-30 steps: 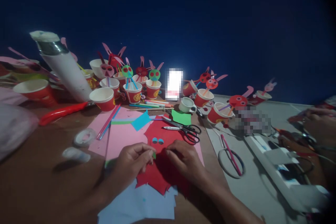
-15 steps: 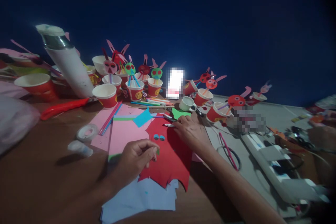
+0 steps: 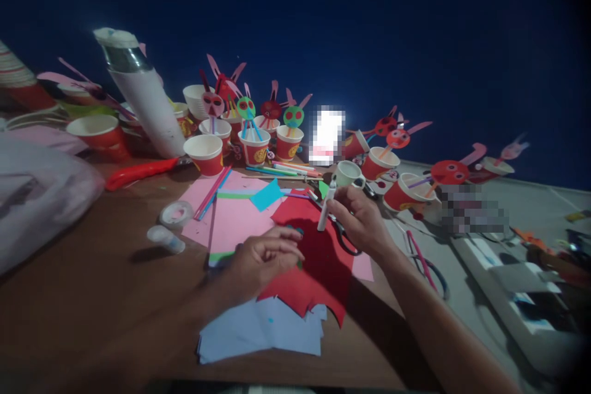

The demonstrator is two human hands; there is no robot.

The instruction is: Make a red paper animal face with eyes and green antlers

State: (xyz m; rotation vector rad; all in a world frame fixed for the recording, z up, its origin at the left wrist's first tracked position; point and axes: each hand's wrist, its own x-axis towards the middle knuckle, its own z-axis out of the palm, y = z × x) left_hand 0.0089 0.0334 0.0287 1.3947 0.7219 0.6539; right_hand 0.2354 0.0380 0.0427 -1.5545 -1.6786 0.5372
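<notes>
The right hand (image 3: 362, 218) is pinching a slim white marker pen (image 3: 325, 210) over red paper (image 3: 318, 286); whether the left hand (image 3: 261, 261) is grasping anything is unclear.

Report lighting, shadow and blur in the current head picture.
Head view: glare whites out the pixelated rectangle against a dark blue backdrop; a shadow darkens the red paper below the right hand; the power strip blurs toward the dim lower-right edge.

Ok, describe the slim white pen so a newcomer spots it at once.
On the brown table lies a jagged-edged red paper sheet. Over its upper right part, the right hand holds the slim white pen at a tilt. Unlike the thin coloured sticks lying behind the paper, it's held up.
</notes>
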